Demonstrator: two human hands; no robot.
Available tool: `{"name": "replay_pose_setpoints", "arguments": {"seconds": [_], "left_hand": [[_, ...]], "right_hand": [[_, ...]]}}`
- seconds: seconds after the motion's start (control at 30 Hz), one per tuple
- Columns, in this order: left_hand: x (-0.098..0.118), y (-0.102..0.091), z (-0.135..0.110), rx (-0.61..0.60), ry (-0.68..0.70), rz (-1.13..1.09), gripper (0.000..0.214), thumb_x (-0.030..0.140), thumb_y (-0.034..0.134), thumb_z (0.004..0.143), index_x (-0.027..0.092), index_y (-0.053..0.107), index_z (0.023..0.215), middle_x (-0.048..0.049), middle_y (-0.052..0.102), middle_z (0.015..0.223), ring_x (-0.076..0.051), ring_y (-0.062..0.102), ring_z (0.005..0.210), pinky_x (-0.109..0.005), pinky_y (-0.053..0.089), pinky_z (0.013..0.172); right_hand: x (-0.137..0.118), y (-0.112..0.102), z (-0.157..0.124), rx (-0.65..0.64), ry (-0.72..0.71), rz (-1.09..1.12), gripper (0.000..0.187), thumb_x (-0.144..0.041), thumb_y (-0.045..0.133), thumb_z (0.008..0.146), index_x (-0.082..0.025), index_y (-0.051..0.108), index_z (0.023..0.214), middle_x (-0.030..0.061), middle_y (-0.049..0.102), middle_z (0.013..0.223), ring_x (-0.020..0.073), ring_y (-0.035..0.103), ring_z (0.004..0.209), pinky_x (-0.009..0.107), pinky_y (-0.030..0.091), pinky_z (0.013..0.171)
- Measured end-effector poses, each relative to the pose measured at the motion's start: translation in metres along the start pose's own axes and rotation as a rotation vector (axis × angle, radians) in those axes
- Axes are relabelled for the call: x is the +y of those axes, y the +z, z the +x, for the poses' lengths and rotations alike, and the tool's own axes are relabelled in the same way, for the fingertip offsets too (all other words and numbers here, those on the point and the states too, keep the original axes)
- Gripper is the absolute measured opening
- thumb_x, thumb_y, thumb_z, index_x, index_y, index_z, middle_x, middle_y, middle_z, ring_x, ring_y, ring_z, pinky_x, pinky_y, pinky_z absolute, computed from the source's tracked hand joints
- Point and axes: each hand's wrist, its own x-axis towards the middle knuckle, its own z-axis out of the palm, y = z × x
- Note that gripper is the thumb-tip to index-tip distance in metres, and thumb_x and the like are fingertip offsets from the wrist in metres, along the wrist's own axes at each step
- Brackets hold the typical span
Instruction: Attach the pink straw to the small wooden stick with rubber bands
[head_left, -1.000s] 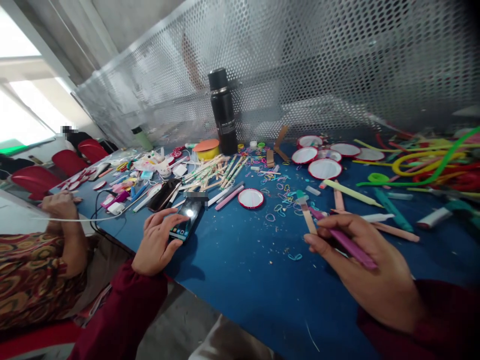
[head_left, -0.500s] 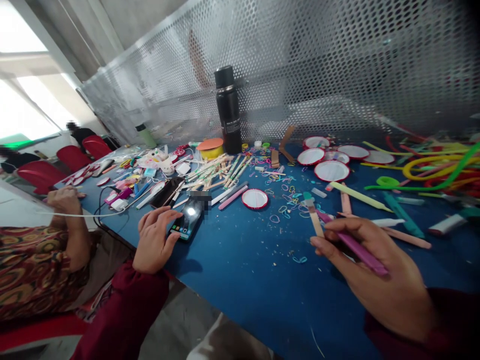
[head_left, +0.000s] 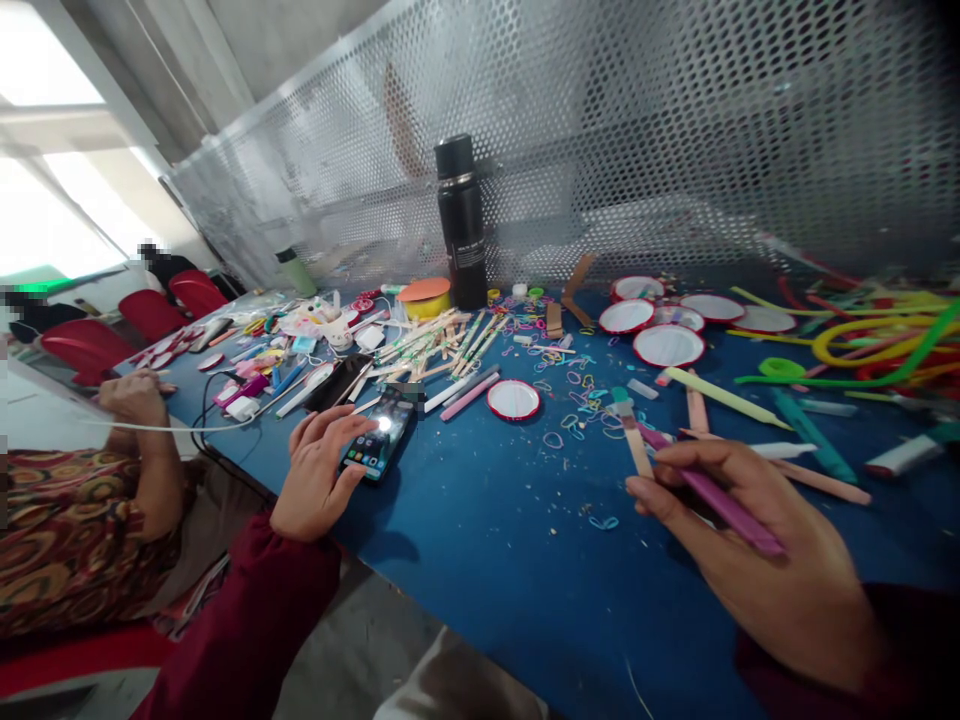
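My left hand (head_left: 319, 480) hovers at the near end of a black smartphone (head_left: 380, 445), which lies on the blue table (head_left: 480, 540) with its screen lit. Its fingers are spread over the screen; whether a fingertip touches it I cannot tell. On the right, my right hand (head_left: 765, 550) is closed around a purple pen-like marker (head_left: 739, 512). Between thumb and fingertips it also pinches a short flat wooden stick (head_left: 638, 448) with a teal end. Small coloured rubber bands (head_left: 577, 400) lie scattered beyond that stick.
A black bottle (head_left: 461, 225) stands by the perforated metal screen (head_left: 637, 130). Red-rimmed white lids (head_left: 669, 346), a pale yellow marker (head_left: 724, 397) and coloured strips (head_left: 862, 350) lie at right. Wooden sticks (head_left: 435, 345) are heaped mid-table. Another person's hands (head_left: 135, 395) rest at left.
The view has shifted slightly, so most things sit a little further right. My left fingers have moved a little over the phone, whose screen now shows more icons. My right hand keeps its grip.
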Motion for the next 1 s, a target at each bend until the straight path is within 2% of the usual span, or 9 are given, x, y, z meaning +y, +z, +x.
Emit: {"name": "replay_pose_setpoints", "arguments": {"seconds": [0.2, 0.33, 0.6, 0.7, 0.87, 1.0], "left_hand": [[0.008, 0.0, 0.002, -0.078, 0.102, -0.018, 0.049, 0.049, 0.035, 0.092, 0.026, 0.056, 0.13, -0.0054, 0.063, 0.129, -0.028, 0.041, 0.135, -0.05, 0.02, 0.115], [0.007, -0.003, -0.003, -0.103, 0.116, 0.004, 0.047, 0.047, 0.035, 0.093, 0.027, 0.058, 0.128, -0.0044, 0.064, 0.127, -0.027, 0.042, 0.134, -0.05, 0.019, 0.115], [-0.007, -0.008, -0.005, 0.063, 0.03, 0.066, 0.05, 0.05, 0.028, 0.095, 0.026, 0.06, 0.125, -0.0054, 0.065, 0.124, -0.028, 0.047, 0.13, -0.05, 0.02, 0.114], [-0.006, -0.009, 0.003, 0.043, 0.038, 0.054, 0.052, 0.051, 0.028, 0.095, 0.024, 0.057, 0.129, -0.0064, 0.063, 0.128, -0.028, 0.047, 0.13, -0.048, 0.021, 0.115], [-0.013, -0.006, 0.027, -0.061, 0.033, 0.017, 0.054, 0.048, 0.029, 0.096, 0.02, 0.049, 0.137, -0.0074, 0.059, 0.134, -0.026, 0.049, 0.128, -0.042, 0.031, 0.11], [-0.022, 0.001, 0.047, -0.09, 0.039, 0.045, 0.053, 0.049, 0.03, 0.097, 0.02, 0.052, 0.135, -0.0082, 0.055, 0.137, -0.027, 0.044, 0.131, -0.044, 0.027, 0.112]], "right_hand": [[-0.003, -0.001, 0.0, -0.018, 0.006, 0.002, 0.041, -0.06, 0.068, 0.07, -0.025, 0.059, 0.089, -0.0012, 0.067, 0.08, 0.0187, 0.069, 0.065, 0.032, 0.055, 0.059], [0.0, -0.001, -0.001, -0.015, 0.008, 0.019, 0.041, -0.06, 0.069, 0.07, -0.025, 0.059, 0.089, -0.001, 0.067, 0.082, 0.0191, 0.069, 0.065, 0.032, 0.056, 0.06], [0.002, 0.0, -0.001, 0.003, 0.004, -0.025, 0.045, -0.063, 0.067, 0.069, -0.024, 0.059, 0.09, 0.0013, 0.067, 0.08, 0.0211, 0.069, 0.064, 0.033, 0.056, 0.058], [0.003, -0.001, -0.001, 0.002, 0.006, -0.023, 0.044, -0.063, 0.068, 0.068, -0.025, 0.059, 0.089, 0.0006, 0.067, 0.081, 0.0209, 0.069, 0.064, 0.034, 0.056, 0.059], [0.004, -0.001, -0.001, -0.004, 0.018, -0.026, 0.043, -0.062, 0.068, 0.069, -0.026, 0.059, 0.09, -0.0007, 0.067, 0.082, 0.0202, 0.069, 0.065, 0.033, 0.056, 0.061], [0.002, -0.001, -0.001, -0.019, 0.008, -0.031, 0.039, -0.058, 0.069, 0.07, -0.025, 0.059, 0.089, -0.0009, 0.068, 0.081, 0.0188, 0.069, 0.066, 0.03, 0.055, 0.058]]}}
